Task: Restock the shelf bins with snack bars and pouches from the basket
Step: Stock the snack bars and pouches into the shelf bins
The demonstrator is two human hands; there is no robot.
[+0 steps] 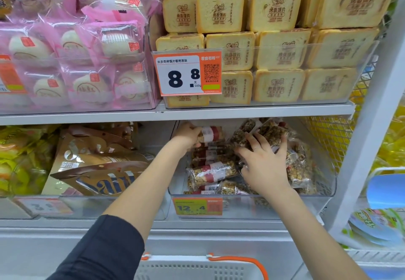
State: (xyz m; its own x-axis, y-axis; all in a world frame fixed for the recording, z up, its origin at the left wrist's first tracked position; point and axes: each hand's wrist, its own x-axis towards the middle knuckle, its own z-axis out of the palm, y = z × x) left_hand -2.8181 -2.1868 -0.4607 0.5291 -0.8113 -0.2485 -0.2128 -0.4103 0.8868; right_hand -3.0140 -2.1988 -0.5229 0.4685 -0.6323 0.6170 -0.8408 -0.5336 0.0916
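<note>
Both of a person's arms reach into a clear bin (328, 188) on the lower shelf, where snack bars in clear wrappers lie heaped. The left hand (188, 136), at the bin's back left corner, grips one red-banded snack bar (211, 134) with fingers curled round its end; its fingertips are hidden behind the wrapper. The right hand (264, 162) lies with fingers spread and nearly straight over a bundle of dark nut bars (269, 132) at the upper right of the heap, pressing rather than gripping, the thumb partly out of sight. The white basket (192, 268) with its orange handle (252, 262) is cut off by the bottom edge, its contents not visible. The price tag (198, 206) on the bin front is blurred apart from "12.4". The shelf board (263, 109) above hangs close over the hands, leaving little height; free room shows only along the bin's right wall and front. Brown pouches (98, 170) fill the neighbouring bin on the left, and toast-print packs (278, 49) stack above.
</note>
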